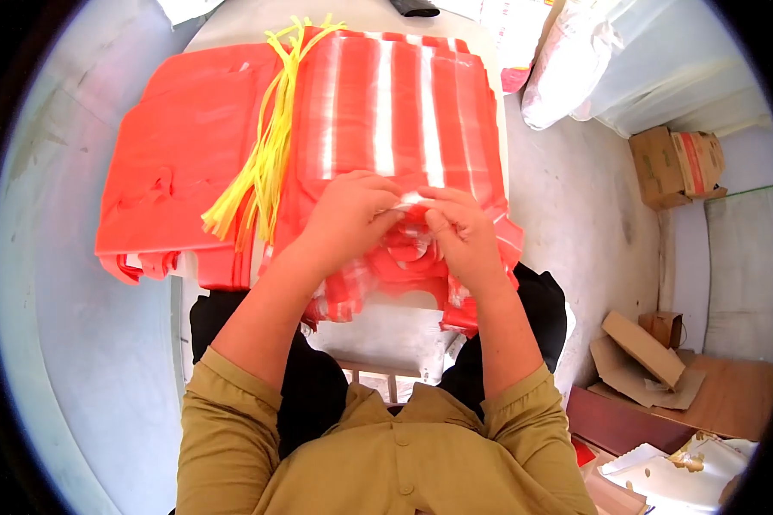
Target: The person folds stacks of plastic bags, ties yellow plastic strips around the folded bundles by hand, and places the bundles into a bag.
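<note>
A stack of red plastic bags with white stripes (358,107) lies in front of me on the table. At its near edge, my left hand (358,215) has thumb and fingers pinched together on the bag plastic. Close beside it, my right hand (462,233) grips the same edge between thumb and fingers. Below the hands the plastic is bunched and crumpled, with cut-out handle parts hanging over the table edge. A bundle of yellow strips (270,163) rests along the left side of the striped stack.
To the left lies a plain red stack of bags (189,129). A dark object (415,7) sits at the table's far edge. Cardboard boxes (661,167) stand against the right wall, and opened cardboard (640,365) lies on a brown surface (739,390) at lower right.
</note>
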Available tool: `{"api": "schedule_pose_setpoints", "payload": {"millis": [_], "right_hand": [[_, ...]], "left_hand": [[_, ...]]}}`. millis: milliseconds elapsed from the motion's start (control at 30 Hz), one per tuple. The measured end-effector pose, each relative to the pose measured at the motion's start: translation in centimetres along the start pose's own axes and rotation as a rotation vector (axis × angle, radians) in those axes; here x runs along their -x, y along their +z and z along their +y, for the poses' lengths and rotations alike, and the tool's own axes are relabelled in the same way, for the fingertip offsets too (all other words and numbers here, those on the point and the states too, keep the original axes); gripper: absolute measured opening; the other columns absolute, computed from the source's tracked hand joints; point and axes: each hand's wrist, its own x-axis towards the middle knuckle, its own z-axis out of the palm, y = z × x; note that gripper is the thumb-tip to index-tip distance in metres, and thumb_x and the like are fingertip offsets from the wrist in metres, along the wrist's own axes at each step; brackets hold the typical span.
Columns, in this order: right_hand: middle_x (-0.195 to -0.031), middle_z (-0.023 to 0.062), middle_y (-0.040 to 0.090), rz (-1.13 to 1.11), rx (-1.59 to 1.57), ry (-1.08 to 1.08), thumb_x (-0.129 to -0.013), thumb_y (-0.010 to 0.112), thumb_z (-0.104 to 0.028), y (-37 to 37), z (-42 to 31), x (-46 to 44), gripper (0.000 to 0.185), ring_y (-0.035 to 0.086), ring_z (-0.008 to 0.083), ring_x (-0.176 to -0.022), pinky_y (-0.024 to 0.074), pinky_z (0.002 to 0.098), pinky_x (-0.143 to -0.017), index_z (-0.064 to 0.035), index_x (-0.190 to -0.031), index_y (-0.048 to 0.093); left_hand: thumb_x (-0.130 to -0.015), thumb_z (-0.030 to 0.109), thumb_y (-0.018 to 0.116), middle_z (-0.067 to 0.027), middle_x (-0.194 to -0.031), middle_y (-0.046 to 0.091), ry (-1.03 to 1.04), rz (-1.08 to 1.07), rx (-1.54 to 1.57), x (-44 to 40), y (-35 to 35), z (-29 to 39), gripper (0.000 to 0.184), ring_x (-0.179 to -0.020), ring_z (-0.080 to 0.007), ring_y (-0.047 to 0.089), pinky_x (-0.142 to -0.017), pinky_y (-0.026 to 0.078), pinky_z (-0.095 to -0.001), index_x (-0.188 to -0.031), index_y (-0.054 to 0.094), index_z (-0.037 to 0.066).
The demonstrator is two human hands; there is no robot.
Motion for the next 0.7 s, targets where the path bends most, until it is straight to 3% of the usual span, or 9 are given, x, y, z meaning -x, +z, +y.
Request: {"api": "schedule_pose_setpoints", "payload": {"millis": [100, 167, 200, 233, 433, 567, 700], "right_hand": [[-0.136, 0.0123, 0.069, 0.213, -0.111, 0.212, -0.109, 0.057, -0.021, -2.4, -0.3, 0.0, 0.032, 0.062, 0.0224, -0.124, 0.0473, 0.0352, -0.107, -0.0016, -0.131, 0.070], [-0.140, 0.0125, 0.066, 0.407, -0.255, 0.352, -0.112, 0.052, -0.027, -4.6, 1.0, 0.2, 0.039, 0.061, 0.0225, -0.128, 0.0438, 0.0358, -0.113, -0.0014, -0.139, 0.065], [-0.143, 0.0130, 0.064, 0.389, -0.221, 0.334, -0.113, 0.051, -0.029, -5.5, 1.6, 0.3, 0.042, 0.059, 0.0227, -0.130, 0.0426, 0.0358, -0.114, -0.0011, -0.143, 0.061], [-0.145, 0.0135, 0.062, 0.371, -0.187, 0.316, -0.113, 0.049, -0.031, -6.2, 2.2, 0.5, 0.046, 0.058, 0.0228, -0.132, 0.0414, 0.0358, -0.116, -0.0008, -0.146, 0.058], [-0.155, 0.0148, 0.054, 0.203, 0.040, 0.343, -0.114, 0.044, -0.037, -7.2, 5.7, 0.2, 0.056, 0.051, 0.0241, -0.142, 0.0374, 0.0368, -0.120, -0.0015, -0.157, 0.045], [-0.162, 0.0213, 0.047, 0.181, -0.045, 0.301, -0.112, 0.046, -0.035, -6.7, 5.8, -1.5, 0.059, 0.041, 0.0325, -0.153, 0.0293, 0.0392, -0.126, 0.0020, -0.157, 0.044], [-0.165, 0.0210, 0.042, 0.166, -0.025, 0.271, -0.112, 0.046, -0.036, -6.7, 6.1, -2.8, 0.059, 0.037, 0.0319, -0.155, 0.0256, 0.0393, -0.128, 0.0020, -0.158, 0.043]], "left_hand": [[-0.096, 0.013, 0.068, -0.0162, -0.085, 0.068, -0.069, 0.038, 0.064, -0.3, 0.3, -0.6, 0.014, -0.085, -0.0347, 0.066, -0.083, 0.051, -0.0454, -0.092, 0.071, 0.000], [-0.099, 0.013, 0.067, -0.0167, -0.081, 0.063, -0.273, 0.065, 0.265, -0.2, 0.2, 0.1, 0.018, -0.079, -0.0314, 0.064, -0.077, 0.050, -0.0431, -0.090, 0.067, -0.002], [-0.100, 0.013, 0.066, -0.0169, -0.079, 0.061, -0.375, 0.077, 0.365, -0.1, 0.2, 0.3, 0.020, -0.077, -0.0297, 0.062, -0.074, 0.049, -0.0420, -0.089, 0.065, -0.003], [-0.104, 0.015, 0.063, -0.0151, -0.075, 0.056, -0.340, 0.113, 0.376, 0.0, 0.6, -0.2, 0.027, -0.073, -0.0253, 0.058, -0.070, 0.047, -0.0393, -0.086, 0.059, -0.005], [-0.105, 0.014, 0.061, -0.0123, -0.072, 0.048, -0.371, 0.128, 0.386, 0.2, 1.1, -0.6, 0.030, -0.070, -0.0230, 0.052, -0.068, 0.045, -0.0403, -0.083, 0.054, -0.005], [-0.107, 0.016, 0.060, -0.0070, -0.072, 0.050, -0.441, 0.114, 0.431, 0.0, 1.1, -0.6, 0.029, -0.070, -0.0153, 0.052, -0.067, 0.047, -0.0359, -0.086, 0.058, -0.004], [-0.110, 0.019, 0.058, 0.0020, -0.079, 0.059, -0.518, 0.135, 0.622, 0.2, 0.9, -0.2, 0.027, -0.075, -0.0063, 0.054, -0.068, 0.049, -0.0280, -0.096, 0.067, -0.002]]}}
